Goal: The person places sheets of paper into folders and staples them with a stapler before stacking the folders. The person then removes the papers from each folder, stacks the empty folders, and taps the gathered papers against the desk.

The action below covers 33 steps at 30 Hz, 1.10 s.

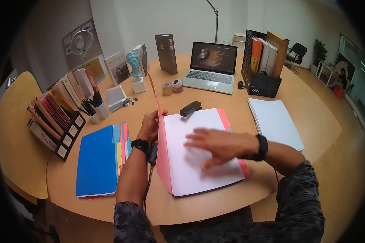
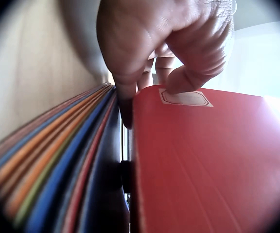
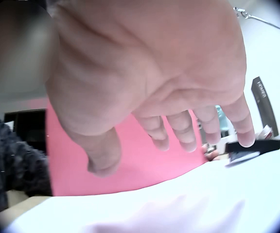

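A pink folder point(image 1: 163, 162) lies open on the table with a stack of white paper point(image 1: 190, 174) inside, its front cover raised upright. My left hand point(image 1: 151, 123) grips that cover near its top edge. In the left wrist view the thumb point(image 2: 186, 80) presses beside a small label point(image 2: 184, 97) on the red-looking outer face. Over the paper my right hand point(image 1: 221, 143) hovers palm down, fingers spread and blurred, casting a shadow on the sheet. The right wrist view shows its straight fingers point(image 3: 181, 131) with nothing held. A black stapler point(image 1: 190, 108) sits at the paper's top edge.
Blue and coloured folders point(image 1: 97, 162) are stacked at the left, loose white paper point(image 1: 275, 121) at the right. Behind stand tape rolls point(image 1: 166, 89), a laptop point(image 1: 210, 77), a black file holder point(image 1: 264, 86), a bust point(image 1: 134, 67), and a pen cup point(image 1: 102, 110).
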{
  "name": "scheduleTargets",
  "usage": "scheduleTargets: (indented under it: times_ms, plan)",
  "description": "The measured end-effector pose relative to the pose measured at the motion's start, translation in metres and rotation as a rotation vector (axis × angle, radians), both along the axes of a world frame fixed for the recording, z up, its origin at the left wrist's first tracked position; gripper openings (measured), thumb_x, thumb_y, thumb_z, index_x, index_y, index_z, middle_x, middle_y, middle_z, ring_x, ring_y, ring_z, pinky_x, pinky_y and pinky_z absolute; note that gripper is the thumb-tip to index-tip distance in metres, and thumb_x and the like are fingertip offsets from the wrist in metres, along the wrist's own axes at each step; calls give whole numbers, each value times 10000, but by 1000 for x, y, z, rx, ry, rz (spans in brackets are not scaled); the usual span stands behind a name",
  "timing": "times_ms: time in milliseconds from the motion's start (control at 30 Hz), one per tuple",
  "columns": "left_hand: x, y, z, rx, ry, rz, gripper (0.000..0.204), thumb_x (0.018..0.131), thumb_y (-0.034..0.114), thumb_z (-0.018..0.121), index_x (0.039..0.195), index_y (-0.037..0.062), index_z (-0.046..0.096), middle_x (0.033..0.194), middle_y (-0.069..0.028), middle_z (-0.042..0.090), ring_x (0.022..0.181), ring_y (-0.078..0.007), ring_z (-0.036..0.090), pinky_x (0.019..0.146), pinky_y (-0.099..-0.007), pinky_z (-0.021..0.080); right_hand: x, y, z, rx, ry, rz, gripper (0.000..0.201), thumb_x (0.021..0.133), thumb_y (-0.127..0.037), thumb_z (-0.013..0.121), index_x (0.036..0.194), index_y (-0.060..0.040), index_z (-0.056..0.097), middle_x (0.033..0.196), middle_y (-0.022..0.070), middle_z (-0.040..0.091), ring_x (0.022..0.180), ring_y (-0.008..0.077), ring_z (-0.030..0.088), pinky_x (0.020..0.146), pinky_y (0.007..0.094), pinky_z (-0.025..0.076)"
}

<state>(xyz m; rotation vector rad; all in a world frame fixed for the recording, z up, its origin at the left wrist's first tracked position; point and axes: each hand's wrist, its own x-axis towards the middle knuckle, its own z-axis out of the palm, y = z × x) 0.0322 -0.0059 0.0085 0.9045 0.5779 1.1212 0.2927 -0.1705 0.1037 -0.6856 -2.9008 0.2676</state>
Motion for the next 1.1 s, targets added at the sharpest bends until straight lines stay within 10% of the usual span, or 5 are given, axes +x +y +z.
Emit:
scheduleTargets:
  times_ms: [533,1000,1100]
  plan:
    - [7,-6,10,-109,61,123,255,877,186,599,968,-52,610,847,-115,645,680,-157,635,611,-277,555,-15,-74,-16,20,-132,60,615,745,-301,772,1177,35,491,1287,231,434,1226,390,424,911,494,431]
    - [8,-12,14,-90,61,103,261,890,207,601,979,-38,624,843,-106,652,709,-168,649,644,-288,572,-5,-37,-7,58,138,99,494,802,-265,735,1180,-23,530,1224,169,532,1157,394,506,919,489,460]
    - [12,-21,22,-148,57,166,250,888,205,600,952,-36,620,827,-96,642,684,-159,634,609,-272,555,-2,19,-3,115,169,-183,405,855,-189,678,1199,-28,538,1192,153,583,1079,372,555,896,450,478]
